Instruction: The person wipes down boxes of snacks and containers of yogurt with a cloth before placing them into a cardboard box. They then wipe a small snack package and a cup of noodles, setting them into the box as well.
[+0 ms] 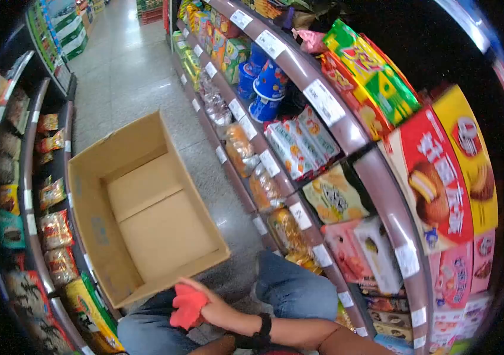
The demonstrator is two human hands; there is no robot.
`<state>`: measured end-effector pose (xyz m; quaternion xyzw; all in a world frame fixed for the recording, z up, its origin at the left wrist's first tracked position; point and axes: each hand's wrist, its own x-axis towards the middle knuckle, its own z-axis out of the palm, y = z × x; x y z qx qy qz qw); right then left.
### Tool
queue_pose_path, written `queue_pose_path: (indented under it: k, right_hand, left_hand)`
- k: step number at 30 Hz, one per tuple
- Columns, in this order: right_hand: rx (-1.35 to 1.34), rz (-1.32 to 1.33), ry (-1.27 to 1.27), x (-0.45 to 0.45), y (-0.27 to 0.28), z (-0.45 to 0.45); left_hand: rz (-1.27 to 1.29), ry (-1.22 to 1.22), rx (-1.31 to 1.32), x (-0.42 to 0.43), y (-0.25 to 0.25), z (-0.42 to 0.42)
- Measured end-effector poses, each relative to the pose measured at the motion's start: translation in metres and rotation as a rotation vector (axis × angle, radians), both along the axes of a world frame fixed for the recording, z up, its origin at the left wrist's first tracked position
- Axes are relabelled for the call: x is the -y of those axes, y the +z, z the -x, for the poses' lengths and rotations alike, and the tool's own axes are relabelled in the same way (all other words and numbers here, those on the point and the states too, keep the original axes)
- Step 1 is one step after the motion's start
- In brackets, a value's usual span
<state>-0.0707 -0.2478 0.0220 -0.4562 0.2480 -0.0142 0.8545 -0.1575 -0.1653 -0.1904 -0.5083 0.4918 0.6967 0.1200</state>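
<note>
My right hand (221, 309) reaches in from the lower right, a black band (264, 331) on its wrist. Its fingers are closed on a crumpled red cloth (188, 306), just outside the near edge of a large open cardboard box (101, 236). The box stands on the aisle floor in front of my knees, its flat bottom showing nothing inside. A bit of forearm at the bottom edge may belong to my left arm (219, 345); the fingers of my left hand are hidden.
Shelves (346, 133) on the right carry boxed cakes (435, 177), blue tubs (270, 83) and wrapped bread (240, 145). Close on the left, another shelf holds bagged snacks (57, 231). The tiled floor (122, 77) runs ahead between them.
</note>
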Motion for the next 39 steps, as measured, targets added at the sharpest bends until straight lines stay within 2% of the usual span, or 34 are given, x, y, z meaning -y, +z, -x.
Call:
queue_pose_path:
  k: [1, 3, 6, 7, 10, 13, 14, 17, 18, 20, 21, 23, 24, 25, 26, 29, 30, 33, 34, 35, 37, 38, 39]
  right_hand:
    - [0.039, 0.054, 0.017, 0.006, -0.009, -0.010]
    - [-0.156, -0.120, 0.033, 0.048, 0.000, -0.050]
    - [-0.176, -0.222, 0.031, 0.088, -0.026, -0.094]
    - [-0.165, -0.099, -0.021, 0.092, -0.024, -0.104]
    - [0.167, 0.301, -0.022, 0.114, 0.011, -0.121]
    - [0.145, 0.084, -0.006, 0.124, 0.033, -0.134]
    - [0.110, 0.063, 0.052, 0.128, 0.040, -0.140]
    - [0.108, -0.005, -0.028, 0.122, 0.071, -0.140]
    - [0.199, 0.254, -0.122, 0.116, 0.049, -0.143]
    - [0.090, 0.477, -0.111, 0.121, 0.018, -0.139]
    - [0.040, 0.588, -0.114, 0.126, 0.018, -0.136]
    - [-0.093, 0.469, -0.227, 0.130, 0.036, -0.132]
    - [0.088, 0.259, -0.114, 0.145, -0.002, -0.141]
    - [0.079, 0.199, -0.227, 0.136, 0.042, -0.125]
    - [0.085, 0.199, -0.235, 0.137, 0.035, -0.120]
    - [0.208, 0.282, -0.172, 0.148, 0.023, -0.098]
    - [0.264, 0.314, -0.136, 0.146, 0.022, -0.083]
    - [0.473, 0.556, -0.193, 0.108, 0.048, -0.041]
    - [0.298, 0.754, -0.053, 0.100, 0.055, -0.028]
    - [0.404, 1.017, -0.036, 0.091, 0.062, -0.023]
    - [0.579, 1.550, -0.003, 0.078, 0.077, -0.014]
    - [0.549, 1.488, -0.043, 0.076, 0.086, -0.013]
    - [0.515, 1.541, -0.026, 0.074, 0.100, -0.015]
  left_hand:
    - [-0.020, 0.011, 0.011, 0.007, -0.001, -0.014]
    - [-0.057, 0.016, 0.046, 0.017, -0.003, -0.043]
    - [-0.100, 0.059, 0.126, 0.018, -0.001, -0.097]
    - [-0.113, 0.087, 0.157, 0.016, 0.002, -0.118]
    - [-0.124, 0.167, 0.237, 0.011, 0.003, -0.159]
    - [-0.087, 0.241, 0.320, 0.018, -0.002, -0.182]
    - [-0.075, 0.255, 0.342, 0.021, -0.004, -0.184]
    - [-0.017, 0.289, 0.367, 0.023, -0.003, -0.177]
    - [0.014, 0.297, 0.375, 0.024, -0.002, -0.175]
    - [0.110, 0.311, 0.400, 0.028, 0.000, -0.176]
    - [0.185, 0.327, 0.418, 0.034, 0.008, -0.181]
    - [0.391, 0.376, 0.445, 0.049, 0.044, -0.192]
    - [0.517, 0.421, 0.440, 0.058, 0.097, -0.194]
    - [0.622, 0.508, 0.312, 0.049, 0.060, -0.203]
    - [0.608, 0.522, 0.311, 0.048, 0.131, -0.197]
    - [0.770, 0.515, 0.273, 0.027, 0.162, -0.201]
    - [0.800, 0.625, 0.244, 0.019, 0.168, -0.197]
    - [0.878, 0.958, 0.106, 0.003, 0.202, -0.190]
    - [0.890, 1.046, 0.002, 0.010, 0.225, -0.179]
    - [0.887, 1.111, -0.114, 0.018, 0.243, -0.170]
    - [1.309, 1.100, 0.086, 0.031, 0.257, -0.167]
    - [1.404, 1.135, 0.149, 0.033, 0.265, -0.166]
    - [1.477, 1.154, 0.193, 0.032, 0.274, -0.167]
